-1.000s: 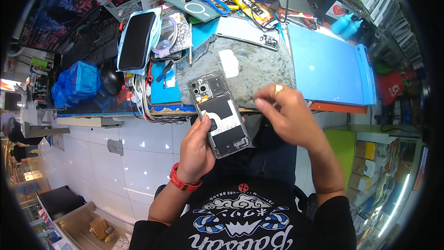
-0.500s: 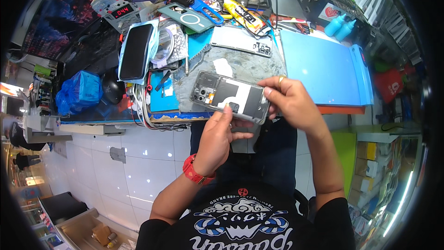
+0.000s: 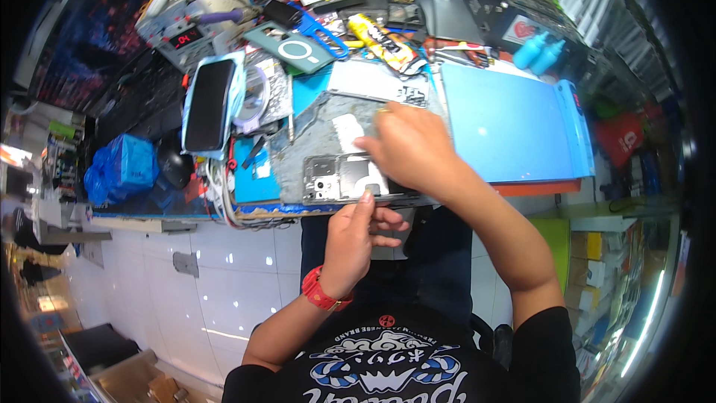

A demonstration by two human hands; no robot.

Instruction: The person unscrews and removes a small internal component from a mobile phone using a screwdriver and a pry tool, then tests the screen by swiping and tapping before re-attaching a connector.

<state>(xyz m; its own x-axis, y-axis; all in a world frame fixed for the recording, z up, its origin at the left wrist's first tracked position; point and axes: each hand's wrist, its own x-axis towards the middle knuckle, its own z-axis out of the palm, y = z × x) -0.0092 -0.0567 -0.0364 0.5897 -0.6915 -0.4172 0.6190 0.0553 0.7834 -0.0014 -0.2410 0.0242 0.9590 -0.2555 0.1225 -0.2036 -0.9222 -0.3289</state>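
An opened smartphone (image 3: 337, 172) with its back off, inner parts and camera module bare, lies at the near edge of the grey work mat (image 3: 298, 138). My left hand (image 3: 356, 235), a red watch on its wrist, holds the phone's near edge, thumb on top and other fingers loosely bent. Over the phone's right part reaches my right hand (image 3: 418, 145), back up, thumb stretched left and apart from the index finger; its other fingertips are hidden. Beyond it lies a silver phone back cover (image 3: 362, 80). A white slip (image 3: 347, 133) lies near the right thumb.
On the left are a dark-screened phone (image 3: 210, 104), a blue plastic bag (image 3: 123, 168) and a keyboard (image 3: 138, 93). A green back cover (image 3: 294, 48) and a yellow-black packet (image 3: 384, 43) lie behind. To the right is a flat blue device (image 3: 507, 127), with blue bottles (image 3: 538, 52) behind.
The opened phone has come down lower toward the mat's near edge. My right hand has let go of its right end and moved left and away from me.
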